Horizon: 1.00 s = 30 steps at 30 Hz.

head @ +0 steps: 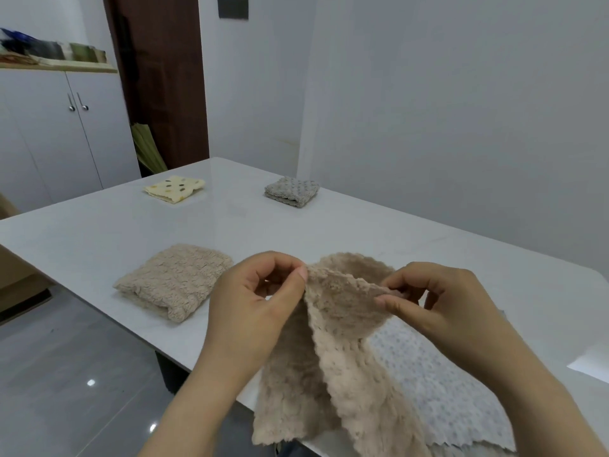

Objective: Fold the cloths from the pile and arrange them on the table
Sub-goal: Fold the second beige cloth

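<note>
Beige cloth (342, 341) hangs at the near edge of the surface (362, 232), over a pale dotted cloth (438, 384), its top hem pinched by the left grip (250, 301) and right grip (441, 301). Such shallow fingertip pinches could let the plush hem slip, or bring corners together askew for a crooked fold. No label or writing can be read.

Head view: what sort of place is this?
Probably a plain domestic room: white table bearing folded cloths, white two-door cabinet, dark wooden door. The left hand and right hand pinch a beige cloth.
</note>
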Available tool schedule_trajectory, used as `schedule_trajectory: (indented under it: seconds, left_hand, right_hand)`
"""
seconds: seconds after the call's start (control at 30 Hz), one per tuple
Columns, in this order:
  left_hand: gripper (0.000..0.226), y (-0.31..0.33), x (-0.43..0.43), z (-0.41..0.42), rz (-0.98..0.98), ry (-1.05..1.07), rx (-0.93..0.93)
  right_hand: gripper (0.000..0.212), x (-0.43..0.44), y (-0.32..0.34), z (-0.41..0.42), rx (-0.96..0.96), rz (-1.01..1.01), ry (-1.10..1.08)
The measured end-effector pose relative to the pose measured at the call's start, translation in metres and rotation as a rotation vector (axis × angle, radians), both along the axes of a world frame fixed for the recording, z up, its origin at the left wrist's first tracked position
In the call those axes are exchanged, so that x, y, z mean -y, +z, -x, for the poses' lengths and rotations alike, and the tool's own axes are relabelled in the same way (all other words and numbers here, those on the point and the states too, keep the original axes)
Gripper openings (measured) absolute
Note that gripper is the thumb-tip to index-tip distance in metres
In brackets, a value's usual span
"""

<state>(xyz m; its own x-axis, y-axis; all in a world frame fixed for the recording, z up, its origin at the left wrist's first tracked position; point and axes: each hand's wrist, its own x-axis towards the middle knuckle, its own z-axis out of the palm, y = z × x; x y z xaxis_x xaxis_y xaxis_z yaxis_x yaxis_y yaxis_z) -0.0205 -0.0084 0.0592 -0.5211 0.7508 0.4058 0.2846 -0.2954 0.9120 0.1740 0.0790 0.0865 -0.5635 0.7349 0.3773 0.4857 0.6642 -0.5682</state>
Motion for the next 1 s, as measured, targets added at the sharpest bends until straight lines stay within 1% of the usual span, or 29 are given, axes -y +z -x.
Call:
schedule_trajectory:
  seconds: [0.17,0.37,0.57,0.67,0.87,1.0]
  left_hand:
    - [0.017,0.009,-0.008,0.014,-0.022,0.027,-0.044]
    - [0.014,0.019,-0.014,0.021,-0.048,0.069,-0.071]
    - [0.013,0.039,-0.013,0.026,-0.115,0.089,-0.053]
    - [0.013,0.052,-0.014,0.027,-0.148,0.092,-0.036]
    - [0.013,0.072,-0.010,0.029,-0.213,0.130,-0.053]
    - [0.014,0.079,-0.005,0.030,-0.250,0.141,-0.064]
  right_hand:
    - [0.009,-0.005,0.018,-0.007,0.044,-0.091,-0.010]
    - [0.006,-0.007,0.039,-0.007,0.046,-0.194,0.016]
    - [0.010,-0.008,0.064,0.000,0.017,-0.340,0.043]
    - [0.008,-0.007,0.079,0.007,-0.022,-0.390,0.033]
    - [0.003,0.001,0.102,0.016,-0.119,-0.343,0.073]
    - [0.005,0.009,0.106,0.019,-0.210,-0.322,0.062]
